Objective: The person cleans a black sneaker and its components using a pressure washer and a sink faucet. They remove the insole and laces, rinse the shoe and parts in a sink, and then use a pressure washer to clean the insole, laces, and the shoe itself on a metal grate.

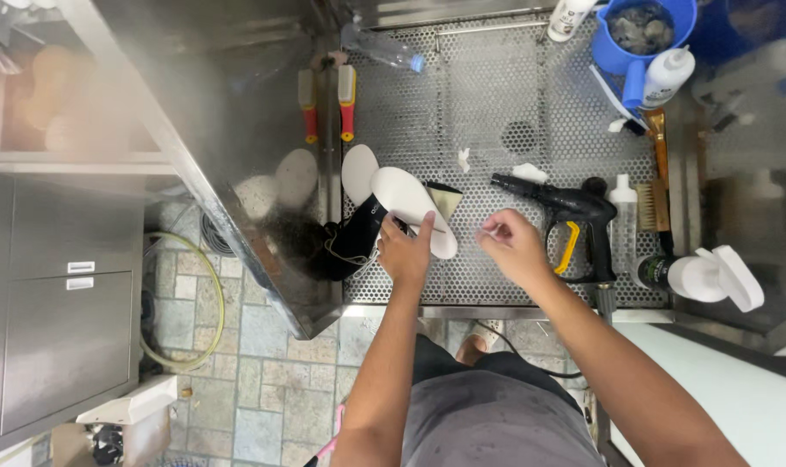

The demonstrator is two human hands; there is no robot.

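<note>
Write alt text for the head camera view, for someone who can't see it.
Seen from above, a person's left hand holds a black shoe with a white sole over a perforated metal wash table, while the right hand pinches something small beside it. A black spray gun, brushes, squeeze bottles and a blue bucket lie around.

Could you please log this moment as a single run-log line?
left hand: holds white shoe insole | right hand: pinches small white scrap | surface: perforated metal tray | nearby: black spray gun

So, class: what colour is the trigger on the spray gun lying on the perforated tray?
Yellow; the spray gun body is black. Best seen in the head view.
</note>
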